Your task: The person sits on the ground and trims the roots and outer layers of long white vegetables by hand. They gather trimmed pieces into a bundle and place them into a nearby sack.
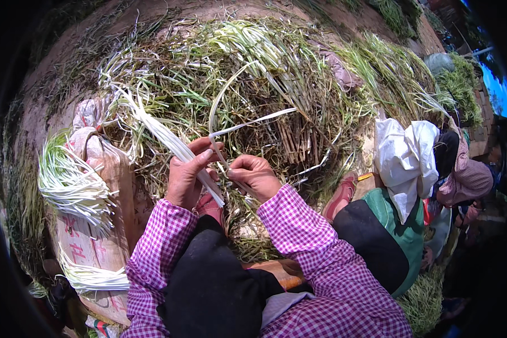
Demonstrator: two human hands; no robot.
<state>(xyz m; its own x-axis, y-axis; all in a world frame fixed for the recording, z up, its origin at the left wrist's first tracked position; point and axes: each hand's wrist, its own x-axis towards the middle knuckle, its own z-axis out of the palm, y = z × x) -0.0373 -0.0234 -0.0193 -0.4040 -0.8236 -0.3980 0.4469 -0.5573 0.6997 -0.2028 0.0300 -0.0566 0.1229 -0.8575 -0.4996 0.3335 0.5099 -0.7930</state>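
Observation:
My left hand (188, 171) is closed around a slim bundle of white, leek-like stalks (164, 134), which slants from upper left down to its cut ends near my lap. Between the thumb and fingertips of my right hand (255, 175) is the lower end of a single pale stalk (219, 154). That stalk also touches the fingers of my left hand. Above them it parts into two leaves, one arching upward and one pointing right. Under both hands spreads a heap of trimmed leaves and dry brown stems (245, 97).
At left, a stuffed woven sack (118, 177) with red writing carries a large bunch of white stalks (78, 181) and a smaller one (95, 274). A white plastic bag (405, 154) lies by my right knee over green cloth (405, 249). Another person (464, 177) sits at right.

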